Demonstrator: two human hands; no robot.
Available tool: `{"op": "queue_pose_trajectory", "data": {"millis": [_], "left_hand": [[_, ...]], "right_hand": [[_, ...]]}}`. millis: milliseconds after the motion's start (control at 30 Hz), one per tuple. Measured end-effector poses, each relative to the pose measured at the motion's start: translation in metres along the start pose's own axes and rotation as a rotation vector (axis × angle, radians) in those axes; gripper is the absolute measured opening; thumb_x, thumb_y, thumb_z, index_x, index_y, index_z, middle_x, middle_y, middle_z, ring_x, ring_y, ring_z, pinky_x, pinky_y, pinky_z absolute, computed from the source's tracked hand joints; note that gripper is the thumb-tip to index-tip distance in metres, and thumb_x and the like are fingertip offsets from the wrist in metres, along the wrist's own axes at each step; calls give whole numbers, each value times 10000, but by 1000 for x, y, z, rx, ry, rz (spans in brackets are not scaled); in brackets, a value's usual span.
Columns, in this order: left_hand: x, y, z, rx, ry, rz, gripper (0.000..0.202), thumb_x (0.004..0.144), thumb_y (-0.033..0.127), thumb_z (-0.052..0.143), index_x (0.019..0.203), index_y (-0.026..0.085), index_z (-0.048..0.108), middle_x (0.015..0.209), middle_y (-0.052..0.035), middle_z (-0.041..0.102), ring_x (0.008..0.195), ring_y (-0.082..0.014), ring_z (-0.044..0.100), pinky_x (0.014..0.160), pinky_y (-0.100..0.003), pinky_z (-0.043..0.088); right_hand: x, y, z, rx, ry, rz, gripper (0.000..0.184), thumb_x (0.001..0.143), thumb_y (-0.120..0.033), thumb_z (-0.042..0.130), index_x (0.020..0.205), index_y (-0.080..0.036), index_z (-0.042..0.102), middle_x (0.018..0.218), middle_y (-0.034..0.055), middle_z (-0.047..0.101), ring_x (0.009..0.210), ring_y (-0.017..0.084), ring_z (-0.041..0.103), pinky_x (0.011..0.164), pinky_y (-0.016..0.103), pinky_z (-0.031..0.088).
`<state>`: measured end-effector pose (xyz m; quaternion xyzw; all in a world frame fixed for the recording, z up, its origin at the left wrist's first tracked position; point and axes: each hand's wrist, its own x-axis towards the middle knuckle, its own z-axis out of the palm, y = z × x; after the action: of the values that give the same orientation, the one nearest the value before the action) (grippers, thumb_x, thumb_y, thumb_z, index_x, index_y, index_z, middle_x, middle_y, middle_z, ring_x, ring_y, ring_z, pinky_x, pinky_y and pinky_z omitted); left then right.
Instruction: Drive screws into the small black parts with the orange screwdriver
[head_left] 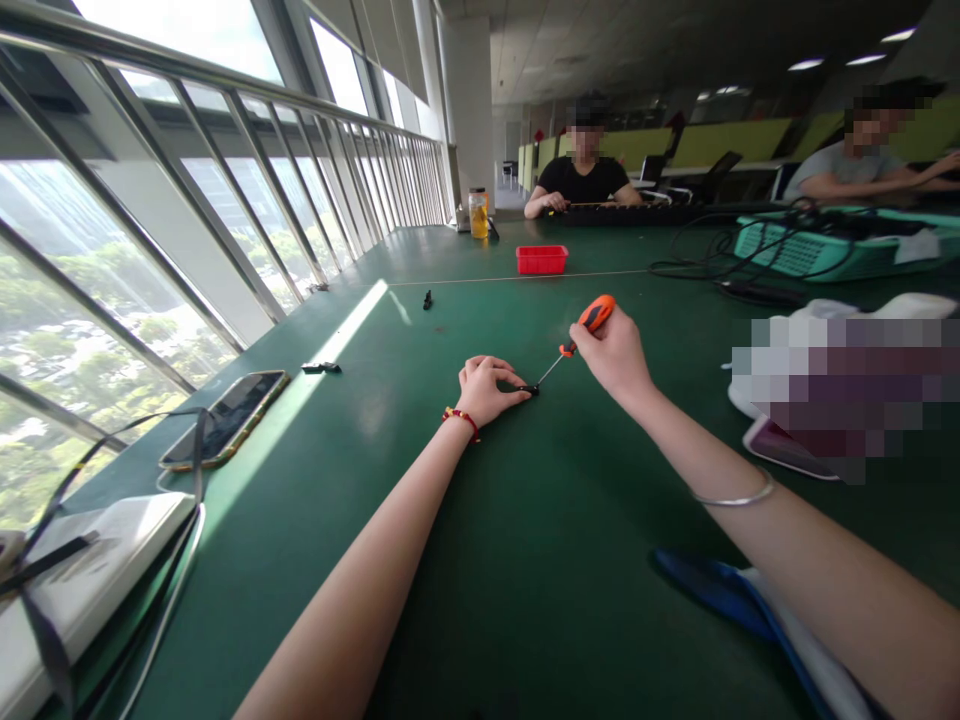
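Observation:
My right hand (616,352) is closed around the orange and black handle of a screwdriver (598,313). Its thin metal shaft slants down to the left, and the tip meets a small black part (531,389) on the green table (465,560). Thumb and fingers of my left hand (486,388) pinch that part against the tabletop. The part's exact kind is too small to make out. Two more small black pieces lie to the left: one piece (322,368) near the sunlit strip, another piece (427,299) farther back.
A red tray (541,260) and a jar (478,214) stand toward the back. On the left lie a phone (225,420), cables and a white box (90,590). A teal basket (840,255) with cables, a bag and a blue item (712,592) occupy the right. Two people sit beyond.

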<state>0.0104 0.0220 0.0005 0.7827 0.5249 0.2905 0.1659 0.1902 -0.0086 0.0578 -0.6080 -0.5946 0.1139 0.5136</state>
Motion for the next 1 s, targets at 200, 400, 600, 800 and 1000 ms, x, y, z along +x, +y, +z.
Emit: {"op": "queue_pose_trajectory", "data": {"millis": [200,400,600,800,1000], "left_hand": [[0,0,-1,-1,-4,-3,129,651,380,740,717,274,707,1065,10,610,1173,-262,378,1050,-457,255],[1,-1,1,-30,-5,-7,129,634,372,754,712,281,707,1058,17,616,1180,-263,369,1060,-461,238],[1,1,0,-23,-1,-17,126,634,366,754,714,279,710,1056,19,626,1179,-260,380,1064,-461,240],[1,1,0,-20,-3,-21,128,632,373,754,716,285,715,1056,23,630,1184,-262,381,1068,-463,242],[2,0,0,-24,-7,-17,124,633,367,752,715,282,717,1053,23,633,1176,-266,385,1063,-466,244]], "right_hand": [[43,-24,-4,14,-354,-15,97,625,-241,565,578,-191,497,456,-51,415,445,94,397,459,239,350],[41,-40,-3,-142,-501,-2,177,682,-338,568,590,-187,553,439,-22,463,423,112,427,463,253,349],[24,-40,15,-302,-97,-228,556,841,-609,294,502,-202,464,523,42,494,593,189,533,544,278,338],[32,-40,-1,-344,-157,-346,198,789,-332,473,915,-207,561,669,10,565,599,164,495,554,259,309],[38,-46,-23,-408,-326,-311,192,809,-341,462,793,-210,602,613,13,544,556,153,485,551,270,311]]}}
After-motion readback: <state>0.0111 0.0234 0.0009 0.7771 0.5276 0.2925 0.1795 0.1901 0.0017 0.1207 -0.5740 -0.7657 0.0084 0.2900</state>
